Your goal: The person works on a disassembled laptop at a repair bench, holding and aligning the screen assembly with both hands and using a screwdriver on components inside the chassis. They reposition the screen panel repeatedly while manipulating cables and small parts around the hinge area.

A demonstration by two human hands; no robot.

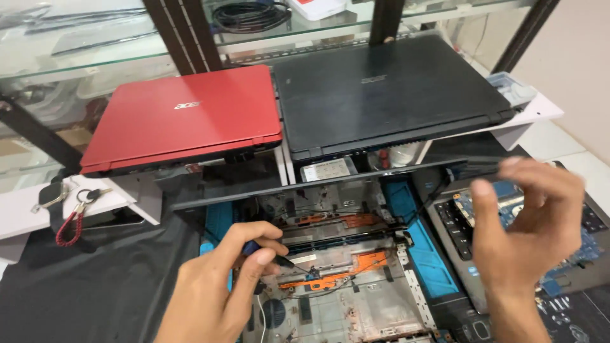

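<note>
Left hand [219,286] pinches a screwdriver [270,253] betw. thumb and fingers, dark blue grip showing at the fingertips; the thin dark shaft runs down-right, tip on the opened chassis [337,279], at the orange bracket [340,274] near its middle; whether the tip sits in a screw I cannot tell.

Right hand [530,222] is raised to the right of the chassis, blurred; fingers loosely curled, thumb apart from them, nothing seen betw. them; it touches no thing that I can see, and hangs above a 2nd opened laptop [457,235] w. black keys and a blue circuit board [572,254] showing.

Chassis lies just in front of the person, its grey inner shell bare, thin wires across it; a 2nd orange strip [340,220] lies farther back in it, toward the shelf; a blue mat [422,254] shows at its right side and a sliver at its left; a white cable [262,321] runs by the left wrist, at the chassis' near left.

Behind the chassis, on a white shelf [537,114], two shut laptops lie side by side, touching or nearly so: red laptop [184,117] back-left, black laptop [387,89] back-right. Left of the chassis a black cloth [95,286] covers the table; keys [92,194] on a red lanyard [68,230] hang off the shelf's left end. Above the laptops a glass shelf [95,44] holds a coiled black cable [251,14].
</note>
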